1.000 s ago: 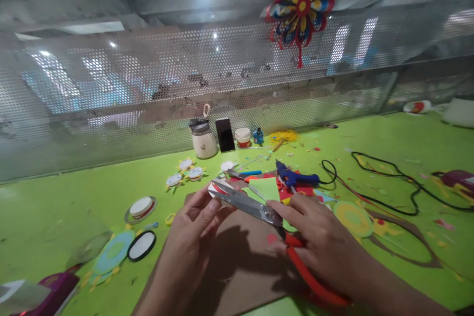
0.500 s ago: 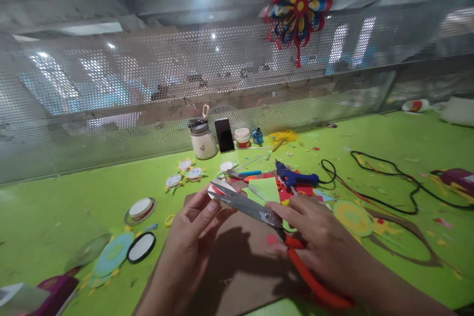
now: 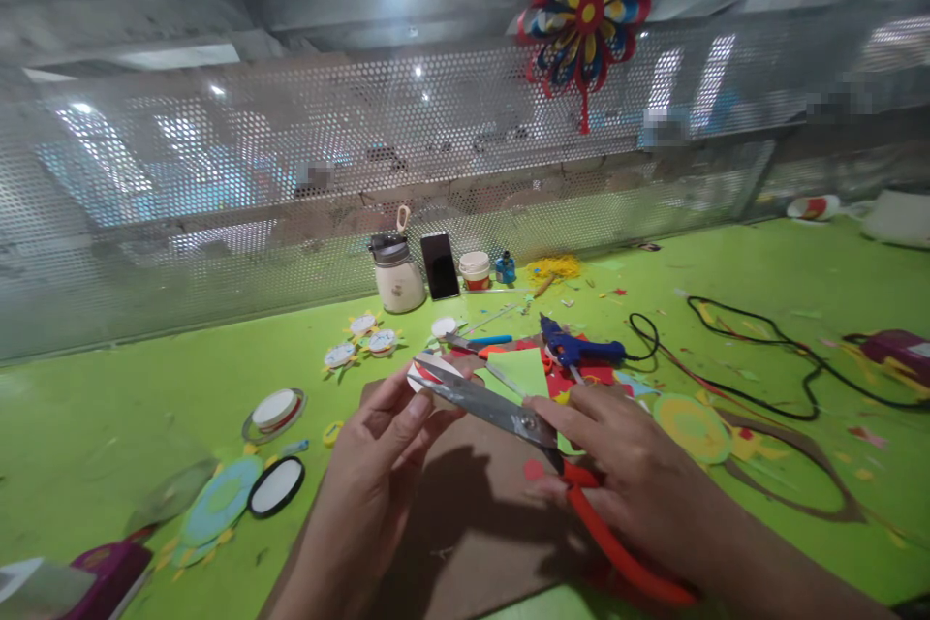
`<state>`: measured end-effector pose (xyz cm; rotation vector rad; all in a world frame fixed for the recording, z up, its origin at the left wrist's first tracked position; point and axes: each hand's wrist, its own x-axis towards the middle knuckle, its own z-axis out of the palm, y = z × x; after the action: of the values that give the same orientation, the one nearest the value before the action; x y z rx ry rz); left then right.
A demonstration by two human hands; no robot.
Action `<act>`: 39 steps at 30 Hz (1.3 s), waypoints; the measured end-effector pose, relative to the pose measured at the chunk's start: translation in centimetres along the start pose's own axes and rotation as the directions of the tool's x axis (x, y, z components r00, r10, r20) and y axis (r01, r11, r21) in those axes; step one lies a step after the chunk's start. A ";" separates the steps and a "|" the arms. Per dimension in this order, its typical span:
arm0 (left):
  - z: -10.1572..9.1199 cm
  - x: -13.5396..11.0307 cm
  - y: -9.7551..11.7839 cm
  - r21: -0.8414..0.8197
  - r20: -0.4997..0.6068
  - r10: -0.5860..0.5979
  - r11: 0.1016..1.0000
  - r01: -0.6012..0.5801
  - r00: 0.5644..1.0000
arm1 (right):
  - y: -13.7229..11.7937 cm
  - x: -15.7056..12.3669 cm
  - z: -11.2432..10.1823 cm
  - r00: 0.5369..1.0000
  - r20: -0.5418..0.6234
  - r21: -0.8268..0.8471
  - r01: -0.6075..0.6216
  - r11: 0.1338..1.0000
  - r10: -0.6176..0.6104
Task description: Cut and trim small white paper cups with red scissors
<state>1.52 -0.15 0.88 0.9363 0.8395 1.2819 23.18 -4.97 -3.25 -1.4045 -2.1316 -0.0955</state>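
Between the thumb and fingers of my left hand (image 3: pixel 396 441) is a white disc with a red part (image 3: pixel 423 371), partly covered by blades. My right hand (image 3: pixel 610 441) grips a large pair of scissors (image 3: pixel 494 407) with red handles, its blades pointing left and lying across the disc. The blades look almost closed; whether they touch the disc I cannot tell. Beneath both hands lies a brown cardboard sheet (image 3: pixel 465 542), with a small red paper circle (image 3: pixel 534 471) below the scissors. Light green paper (image 3: pixel 519 370) sits just beyond my right hand.
A blue glue gun (image 3: pixel 581 347) with a black cord lies behind my right hand. Left are a black-rimmed white disc (image 3: pixel 276 487) and a blue paper disc (image 3: pixel 222 499). A jug (image 3: pixel 398 281) and a phone (image 3: pixel 440 266) stand at the back, before a perforated screen (image 3: pixel 291 165).
Almost nothing differs. Both hands, the disc and the scissors keep nearly the same place, and the view has shifted very slightly.
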 end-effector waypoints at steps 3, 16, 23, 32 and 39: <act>0.1 -0.1 0.1 -0.005 0.008 -0.002 1.000 0.002 1.000 | 0.1 -0.1 0.0 1.000 -0.025 0.005 0.009 1.000 -0.009; -0.2 0.2 -0.1 0.000 -0.056 -0.017 1.000 0.017 0.998 | 0.3 -0.1 -0.1 1.000 -0.015 -0.002 0.020 1.000 -0.020; -0.1 0.1 0.0 -0.008 -0.060 0.033 0.999 -0.033 0.998 | 0.3 -0.2 0.1 1.000 -0.016 -0.035 0.012 0.999 -0.013; 0.1 0.2 -0.6 0.015 -0.101 0.095 0.995 -0.094 0.990 | 0.3 0.0 -0.1 1.000 -0.014 -0.019 -0.006 1.000 0.006; 0.0 0.4 -0.8 0.008 -0.073 0.100 0.995 -0.100 0.992 | 0.5 0.0 -0.1 1.000 -0.007 0.007 0.002 1.000 -0.002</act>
<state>1.93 0.22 0.13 0.9489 0.8613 1.4083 23.63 -4.79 -3.30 -1.3958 -2.1258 -0.0945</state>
